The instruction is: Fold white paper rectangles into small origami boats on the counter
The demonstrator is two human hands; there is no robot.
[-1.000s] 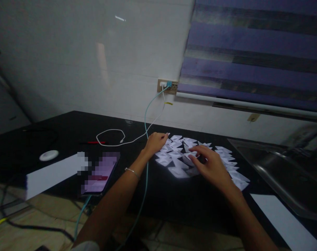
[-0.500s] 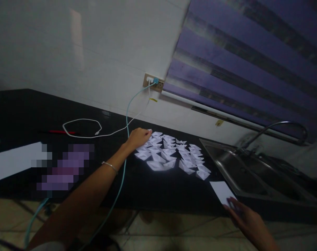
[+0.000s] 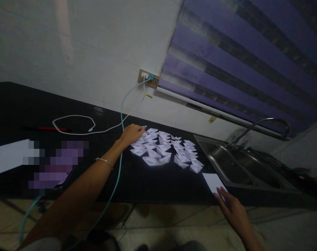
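Several folded white paper boats [image 3: 157,150] stand close together in rows on the black countertop [image 3: 140,184]. At the back left of the group, my left hand [image 3: 133,134] is closed on a paper boat, whose white tip [image 3: 145,127] sticks out past the fingers. A silver bangle circles that wrist. Near the counter's front edge, right of the boats, my right hand [image 3: 231,205] pinches the near corner of a flat white sheet of paper [image 3: 212,181] between thumb and fingers.
A double steel sink [image 3: 229,165] with a curved tap [image 3: 263,120] lies to the right. A teal cable [image 3: 119,167] crosses the counter beneath my left arm. Left are a white cable [image 3: 74,133], a red pen-like object [image 3: 52,128], white paper [image 3: 9,157] and a blurred purple item [image 3: 59,162].
The view has shifted, so the whole scene sits further left and slightly higher. Both hands stay in about the same places over the counter, keeping their holds.
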